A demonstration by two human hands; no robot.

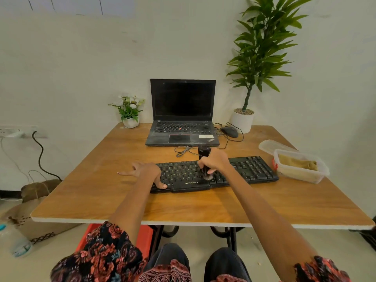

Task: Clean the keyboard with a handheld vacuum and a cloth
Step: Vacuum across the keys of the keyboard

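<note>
A black keyboard (250, 169) lies across the middle of the wooden table (101, 190). My right hand (215, 161) grips a small black handheld vacuum (203, 153), held upright with its brush tip down on the keys near the keyboard's centre. My left hand (145, 171) rests on the keyboard's left end with fingers spread flat onto the table and the thumb on the front edge. A folded tan cloth (297, 162) lies in a clear plastic container (301, 176) at the right of the keyboard.
An open black laptop (183, 110) stands behind the keyboard, with a mouse (230, 131) and loose cables to its right. The container's lid (272, 146) lies behind it. A small flower pot (130, 110) and a tall potted plant (244, 119) sit at the back.
</note>
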